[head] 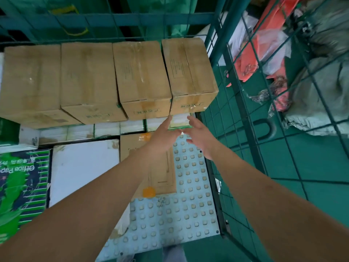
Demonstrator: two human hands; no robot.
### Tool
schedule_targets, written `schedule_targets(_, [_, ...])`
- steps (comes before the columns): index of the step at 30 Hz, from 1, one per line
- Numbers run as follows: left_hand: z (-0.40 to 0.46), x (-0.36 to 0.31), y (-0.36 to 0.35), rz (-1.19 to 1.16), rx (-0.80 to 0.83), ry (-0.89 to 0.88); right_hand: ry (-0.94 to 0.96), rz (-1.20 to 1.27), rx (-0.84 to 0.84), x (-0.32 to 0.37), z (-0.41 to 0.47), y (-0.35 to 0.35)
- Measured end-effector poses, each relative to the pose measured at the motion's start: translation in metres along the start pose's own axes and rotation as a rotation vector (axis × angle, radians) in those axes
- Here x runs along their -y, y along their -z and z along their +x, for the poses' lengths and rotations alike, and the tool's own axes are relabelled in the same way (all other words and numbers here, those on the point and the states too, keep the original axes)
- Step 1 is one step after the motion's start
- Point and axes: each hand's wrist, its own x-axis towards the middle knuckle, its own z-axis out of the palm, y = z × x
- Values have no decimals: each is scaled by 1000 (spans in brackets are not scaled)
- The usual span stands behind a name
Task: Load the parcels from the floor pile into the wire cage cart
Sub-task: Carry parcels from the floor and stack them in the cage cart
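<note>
Now, cart: the green wire cage cart [222,44] fills the view from above, its studded pale floor plate [188,214] bare at the near right corner.
Top row: four brown cardboard boxes [141,76] stand side by side along the far wall, touching one another; the rightmost box [190,72] sits against the right-hand mesh.
Beneath them: a layer of white-and-green paper packs [105,128] shows its near edges under the boxes.
Lower layer: a flat brown carton [162,167] with orange tape, a white box [85,167] beside it, and a green printed box [22,176] (lettered "Office Paper", seen upside down) at the left edge.
Left hand: the left hand [165,134] reaches forward with fingers straight, its tips at the bottom near edge of the rightmost box.
Right hand: the right hand [200,135] is just beside it, fingers spread and relaxed, holding nothing; whether it touches the box cannot be told.
Hands together: close, slightly apart.
Outside the cage: grey sacks [321,103] and orange wrapped parcels [268,44] lie behind the right mesh on the green floor [311,195].
</note>
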Motion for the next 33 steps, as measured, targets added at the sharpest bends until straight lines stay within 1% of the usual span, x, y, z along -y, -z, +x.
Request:
schedule_targets(5, [-93,22,26,5,10,-33,-5,89,-42,5,-101,-47])
schedule_targets(7, [-139,29,43,-18,37,-65,-14,165,-72,10,-151,-68])
schedule_targets(12, [-254,38,78,-161,41,-18,-3,365,-104,14,-271,-124])
schedule_targets(16, [-323,55,97,-190,89,-14,-37,578,-143,9,-352,-160])
schedule_targets(19, [-366,67,103,-229,127,-43,-26,667,-172,0,-401,-177])
schedule_targets(22, [-403,80,100,-248,157,-44,-17,754,-241,-18,-442,-185])
schedule_targets(26, [-433,99,83,-225,203,-24,-8,940,-342,-50,-489,-186])
schedule_targets(28, [-445,105,68,-210,233,-28,-7,1041,-407,-71,-511,-181])
schedule_targets(33, [-467,112,19,-152,342,-20,-34,1141,-529,-120,-555,-164])
